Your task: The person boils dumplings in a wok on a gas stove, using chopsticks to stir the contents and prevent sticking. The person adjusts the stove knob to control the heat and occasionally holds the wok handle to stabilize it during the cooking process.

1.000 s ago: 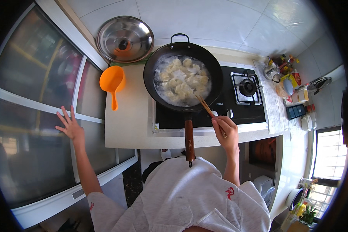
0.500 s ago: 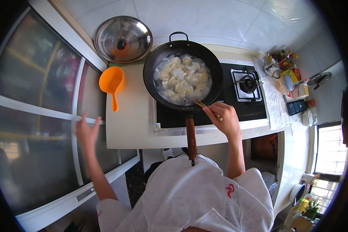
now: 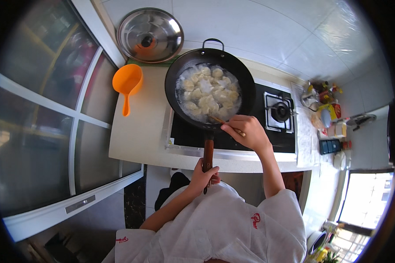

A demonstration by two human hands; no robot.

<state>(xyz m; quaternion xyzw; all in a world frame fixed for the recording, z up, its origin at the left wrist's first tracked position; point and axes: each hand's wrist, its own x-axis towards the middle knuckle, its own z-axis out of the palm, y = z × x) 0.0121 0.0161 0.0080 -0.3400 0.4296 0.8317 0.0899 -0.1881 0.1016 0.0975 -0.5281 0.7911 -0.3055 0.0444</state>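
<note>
Our gas stove (image 3: 186, 135) sits beneath the wok (image 3: 248, 85) of dumplings (image 3: 208, 91), whose handle (image 3: 208, 151) our left hand (image 3: 200, 176) grips while our right hand (image 3: 250, 131) clasps chopsticks (image 3: 217, 120).

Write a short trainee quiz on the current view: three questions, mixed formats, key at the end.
1. Multiple choice: what does the left hand grip?
A) the steel lid
B) the brown handle of the wok
C) the burner grate

2. True or false: the orange scoop sits to the left of the wok.

3. Fill in the blank: the right hand holds ____, which reach into the wok near its handle side.

Key:
1. B
2. True
3. chopsticks
</note>
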